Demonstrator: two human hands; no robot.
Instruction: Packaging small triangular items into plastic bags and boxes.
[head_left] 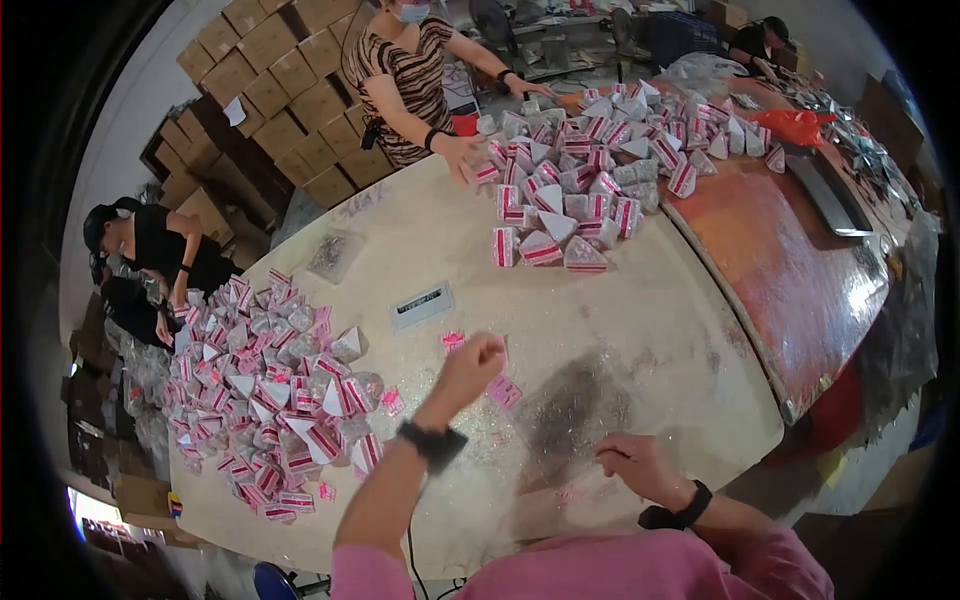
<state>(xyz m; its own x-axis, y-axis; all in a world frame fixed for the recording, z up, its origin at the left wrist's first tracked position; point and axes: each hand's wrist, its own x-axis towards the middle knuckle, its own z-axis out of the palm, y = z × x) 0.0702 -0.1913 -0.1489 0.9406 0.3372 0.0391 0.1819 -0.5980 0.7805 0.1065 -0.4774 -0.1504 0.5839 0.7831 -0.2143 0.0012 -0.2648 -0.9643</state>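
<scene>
My left hand (468,372) is over the middle of the table, its fingers closed in a fist. A bit of pink shows behind the knuckles, but I cannot make out whether it is held. Beside that hand, a small pink card (505,392) and a pink-and-red piece (453,341) lie on the tabletop. My right hand (640,465) is lower and to the right, fingers curled in, above a dark shadow on the table; what they hold, if anything, is hidden. Shiny specks are scattered between the two hands.
A big heap of pink-and-white wrapped packets (270,390) covers the table's left side. Another heap (570,170) lies at the far side, where a person's hands (460,155) touch it. A grey rectangular plate (421,305) lies mid-table. An orange-red surface (760,270) adjoins on the right.
</scene>
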